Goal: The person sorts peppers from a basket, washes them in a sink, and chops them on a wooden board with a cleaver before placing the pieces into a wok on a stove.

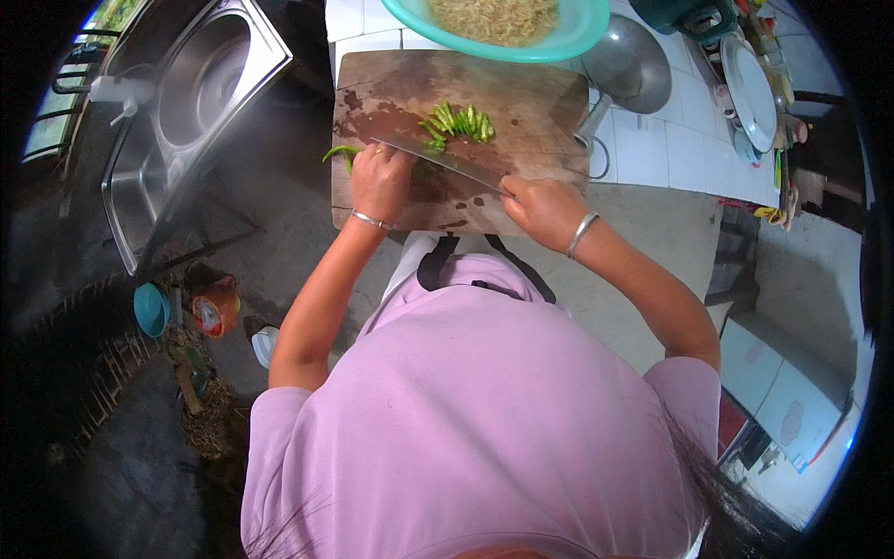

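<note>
A wooden cutting board [531, 91] lies before me on the white-tiled counter. My right hand [548, 209] grips a knife, its long blade [447, 162] slanting up to the left across the board. My left hand [380, 178] presses green peppers [341, 151] against the board at its left side; their ends stick out beside the fingers, and the rest is hidden under the hand. The knife tip lies over the left fingers. Cut green pepper pieces [464, 122] are heaped just beyond the blade, with a few small bits near its edge.
A turquoise basin [489, 52] of pale shreds stands behind the board. To its right is a metal ladle or small wok [628, 66] with a handle. A white plate [751, 94] and jars line the far right. A steel sink [202, 84] is at left.
</note>
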A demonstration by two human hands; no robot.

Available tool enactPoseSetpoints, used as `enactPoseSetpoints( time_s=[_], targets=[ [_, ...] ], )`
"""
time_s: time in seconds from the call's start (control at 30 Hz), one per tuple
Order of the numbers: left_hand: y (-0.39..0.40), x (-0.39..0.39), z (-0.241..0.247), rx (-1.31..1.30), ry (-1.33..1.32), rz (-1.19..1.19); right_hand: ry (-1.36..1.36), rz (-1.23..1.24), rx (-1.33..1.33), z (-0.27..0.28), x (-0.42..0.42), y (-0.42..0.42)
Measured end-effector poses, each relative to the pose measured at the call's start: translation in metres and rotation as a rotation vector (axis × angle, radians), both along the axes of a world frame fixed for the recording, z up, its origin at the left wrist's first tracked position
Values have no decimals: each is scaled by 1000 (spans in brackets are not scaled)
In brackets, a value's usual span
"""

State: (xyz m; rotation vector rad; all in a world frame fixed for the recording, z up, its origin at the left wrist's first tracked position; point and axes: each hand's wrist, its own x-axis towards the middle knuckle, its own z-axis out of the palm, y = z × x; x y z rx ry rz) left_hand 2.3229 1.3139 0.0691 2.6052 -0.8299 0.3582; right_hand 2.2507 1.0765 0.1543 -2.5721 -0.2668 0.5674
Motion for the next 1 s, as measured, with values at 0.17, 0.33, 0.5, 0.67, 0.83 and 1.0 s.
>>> enactPoseSetpoints(
  time_s=[0.17, 0.33, 0.5, 0.67, 0.83, 1.0],
  targets=[
    [6, -13, 8, 88, 31, 20, 0, -13, 24, 0, 1, -1],
    [8, -18, 1, 100, -4, -1, -25, -48, 91, -4, 3, -6],
    [10, -15, -1, 126, -5, -17, -6, -32, 47, -13, 2, -9],
    [18, -21, -2, 167, 60, -19, 22, -52, 51, -14, -2, -8],
    [25, -30, -10, 172, 11, -47, 31, -52, 94, -17, -3, -9],
    [19, -33, 2, 155, 57, -70, 32, -98, 141, -17, -5, -7]
  ],
)
